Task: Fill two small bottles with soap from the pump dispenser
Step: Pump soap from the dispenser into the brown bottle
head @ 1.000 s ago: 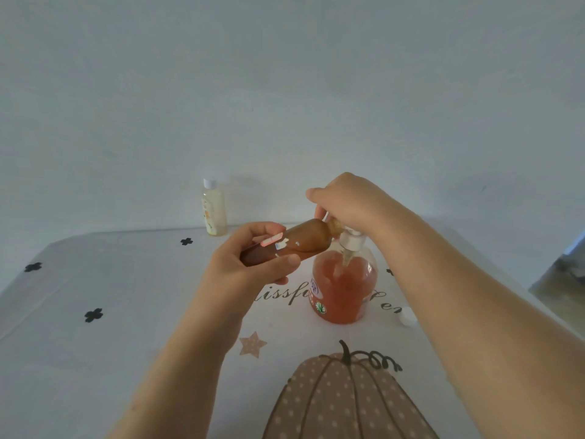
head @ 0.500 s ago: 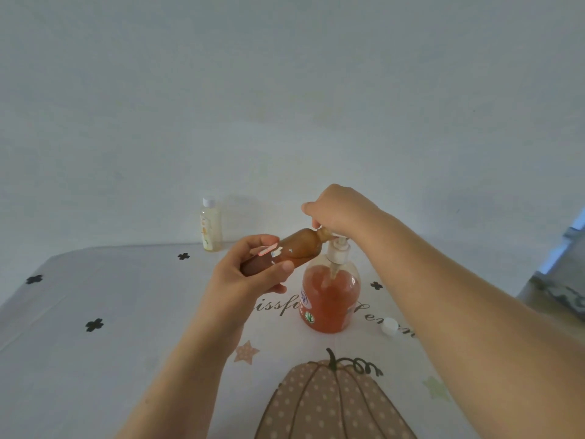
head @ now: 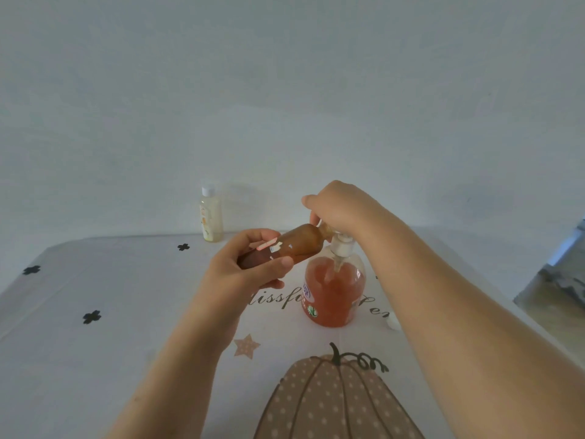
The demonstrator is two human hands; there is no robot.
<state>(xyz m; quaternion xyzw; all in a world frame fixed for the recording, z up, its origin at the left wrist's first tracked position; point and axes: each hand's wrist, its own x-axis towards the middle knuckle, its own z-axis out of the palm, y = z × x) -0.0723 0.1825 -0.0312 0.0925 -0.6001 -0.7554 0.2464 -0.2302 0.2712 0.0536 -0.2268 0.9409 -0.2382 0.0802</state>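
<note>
A clear pump dispenser (head: 334, 289) of orange soap stands on the table in the middle. My right hand (head: 340, 205) sits curled over its white pump head, which it hides. My left hand (head: 250, 267) grips a small brown bottle (head: 296, 240) filled with orange soap, tilted almost flat with its mouth up against the pump's nozzle under my right hand. A second small bottle (head: 210, 217), pale yellow with a white cap on, stands upright at the table's far edge, to the left.
A small white cap (head: 392, 321) lies on the tablecloth (head: 95, 359) to the right of the dispenser, partly behind my right forearm. The cloth is white with black clover marks and a pumpkin print. A plain wall rises behind; floor shows at far right.
My hands, the brown bottle and the dispenser keep the same pose. The view has shifted slightly, with the scene sitting a little lower and further left than a second ago.
</note>
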